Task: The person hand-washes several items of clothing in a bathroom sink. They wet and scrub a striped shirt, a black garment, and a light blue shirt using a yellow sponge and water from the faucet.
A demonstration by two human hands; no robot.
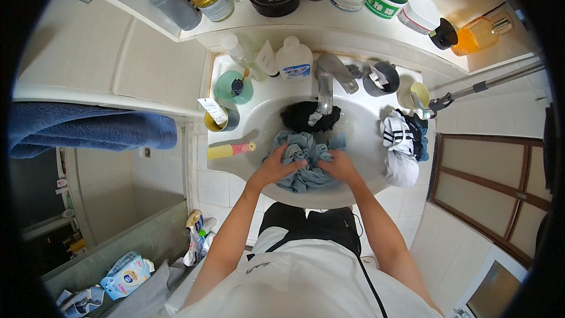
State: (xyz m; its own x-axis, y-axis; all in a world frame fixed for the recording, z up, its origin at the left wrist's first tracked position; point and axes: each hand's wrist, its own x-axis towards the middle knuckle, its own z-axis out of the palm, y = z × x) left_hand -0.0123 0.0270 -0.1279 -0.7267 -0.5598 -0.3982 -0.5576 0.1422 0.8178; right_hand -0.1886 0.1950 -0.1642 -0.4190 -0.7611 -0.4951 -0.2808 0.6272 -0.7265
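Note:
In the white washbasin (375,163) a bunched grey-blue garment (304,157) lies wet in shallow water. My left hand (276,168) grips its left side, the thumb stretched across the folds. On the right side my right hand (340,167) holds another part of the same cloth, with its fingertips hidden in the fabric. Behind it, a soaked black garment (300,115) with a pale label sits beneath the metal faucet (325,88). Whether water is running cannot be made out.
White and dark clothes (401,148) hang over the basin's right rim. A yellow tube-shaped bottle (230,150) lies at the left rim, near a cup (231,120). A white pump bottle (294,59) and a grey cup (383,80) stand behind. Several jars line the shelf (273,26).

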